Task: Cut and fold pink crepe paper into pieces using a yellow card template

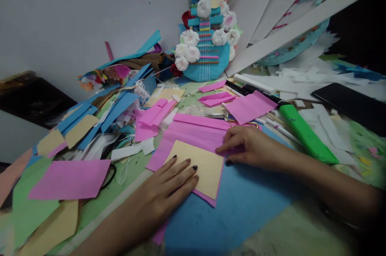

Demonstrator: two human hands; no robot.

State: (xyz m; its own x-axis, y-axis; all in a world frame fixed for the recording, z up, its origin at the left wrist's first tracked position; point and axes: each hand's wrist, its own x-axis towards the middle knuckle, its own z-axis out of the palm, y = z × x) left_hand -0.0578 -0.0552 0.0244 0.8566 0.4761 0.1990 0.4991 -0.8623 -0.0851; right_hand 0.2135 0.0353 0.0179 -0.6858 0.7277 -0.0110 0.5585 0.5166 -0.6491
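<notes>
My left hand (169,185) lies flat with fingers stretched over a cream paper piece (205,167). Under that piece is a larger pink paper sheet (196,133), with a folded strip along its far edge. At the sheet's right edge, my right hand (247,147) has its thumb and fingers brought close together around the pink paper's side. Whether the fingertips pinch the edge is partly hidden. Both papers rest on a blue sheet (241,207). Just beyond my right hand are metal scissors with gold-coloured handles (245,122), partly covered by a pink square (251,107).
A green-handled cutter (306,131) and a black phone (352,105) lie to the right. Paper scraps and white string (141,91) crowd the left, with a pink rectangle (70,179) nearer. A blue paper guitar shape with white flowers (206,60) leans against the wall.
</notes>
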